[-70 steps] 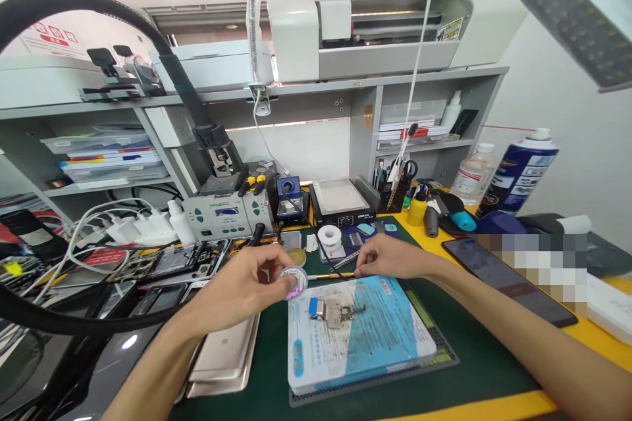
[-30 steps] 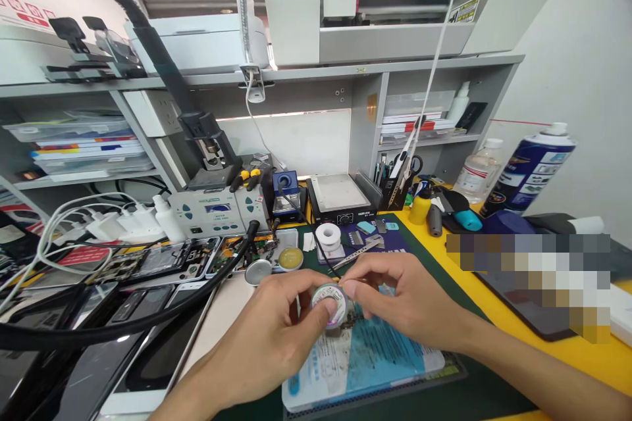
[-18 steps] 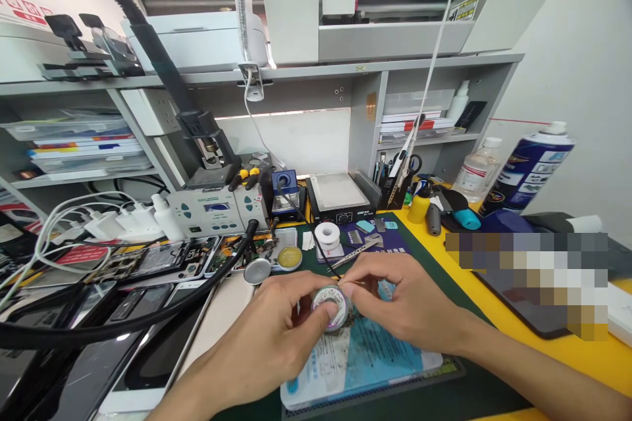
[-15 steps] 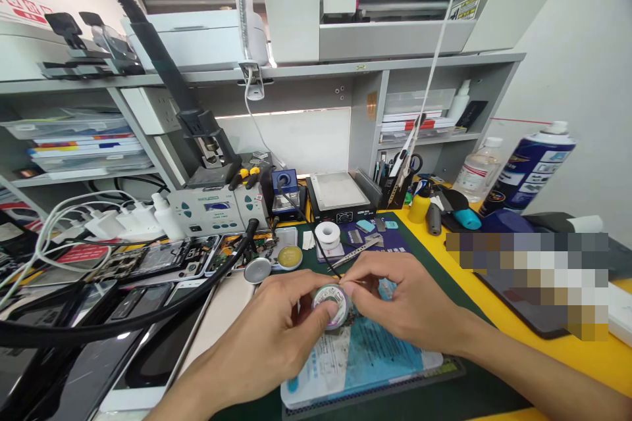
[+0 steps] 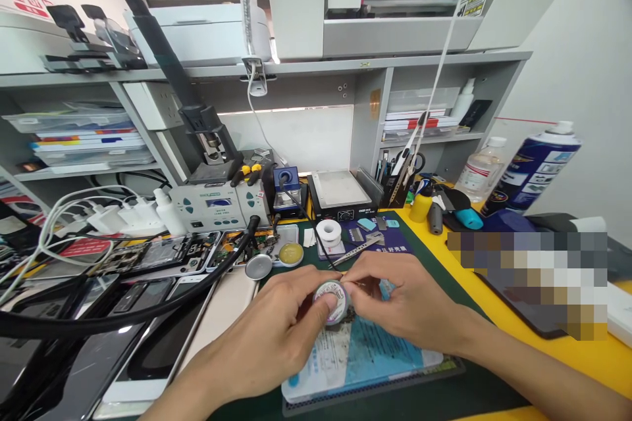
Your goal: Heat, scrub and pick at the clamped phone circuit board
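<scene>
Left hand (image 5: 276, 325): fingers clamped on small round spool (image 5: 332, 302), thumb across labelled face. Right hand (image 5: 402, 296): thumb and forefinger pinched together at spool's 1 o'clock edge; anything between them too small to tell. Spool is held above blue-and-white pad (image 5: 368, 358), mid-desk, pad on green mat (image 5: 409, 391). Clock from spool: open tin of yellow paste (image 5: 291, 254) at 11, white roll (image 5: 328, 231) at 12, flat-topped heating plate (image 5: 340, 191) farther at 12, blue spray can (image 5: 530, 168) at 2, white-framed phone (image 5: 158, 339) near 9. Desk (image 5: 486, 289) yellow.
</scene>
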Demonstrator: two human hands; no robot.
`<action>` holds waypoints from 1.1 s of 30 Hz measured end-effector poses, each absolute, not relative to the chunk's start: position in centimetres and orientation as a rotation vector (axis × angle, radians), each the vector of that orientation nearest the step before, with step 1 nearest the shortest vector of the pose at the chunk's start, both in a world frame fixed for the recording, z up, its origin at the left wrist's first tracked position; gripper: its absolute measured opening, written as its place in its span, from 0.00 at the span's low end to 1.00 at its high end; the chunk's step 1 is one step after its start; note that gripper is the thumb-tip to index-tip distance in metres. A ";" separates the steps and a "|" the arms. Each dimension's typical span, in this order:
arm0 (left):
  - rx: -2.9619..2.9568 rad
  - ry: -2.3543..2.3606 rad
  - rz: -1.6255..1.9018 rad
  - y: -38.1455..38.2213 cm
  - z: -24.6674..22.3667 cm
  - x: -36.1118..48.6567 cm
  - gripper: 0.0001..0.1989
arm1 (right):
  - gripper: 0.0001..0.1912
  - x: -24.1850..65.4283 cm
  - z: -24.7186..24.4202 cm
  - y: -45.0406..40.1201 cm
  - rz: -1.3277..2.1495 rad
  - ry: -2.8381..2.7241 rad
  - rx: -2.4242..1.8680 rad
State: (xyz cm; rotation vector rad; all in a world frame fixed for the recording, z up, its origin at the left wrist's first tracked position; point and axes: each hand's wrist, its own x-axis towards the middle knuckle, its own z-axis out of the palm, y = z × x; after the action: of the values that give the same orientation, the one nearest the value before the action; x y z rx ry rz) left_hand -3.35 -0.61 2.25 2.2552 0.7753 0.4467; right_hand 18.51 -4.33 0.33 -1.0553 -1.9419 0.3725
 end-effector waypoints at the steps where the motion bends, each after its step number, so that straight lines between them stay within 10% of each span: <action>1: 2.255 0.779 0.444 -0.6 2.2 -3.4 0.16 | 0.05 18.6 0.4 -4.3 0.395 -1.940 -1.061; 33: 2.413 0.714 0.584 -0.7 1.1 -3.3 0.17 | 0.08 18.5 1.2 -5.1 0.679 -1.807 -1.260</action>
State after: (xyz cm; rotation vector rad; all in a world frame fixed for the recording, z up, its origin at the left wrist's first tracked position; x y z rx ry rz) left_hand -3.32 -0.72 1.08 2.4127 0.7142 0.5836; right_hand 18.54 -5.14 1.19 -1.2601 -1.8073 0.6788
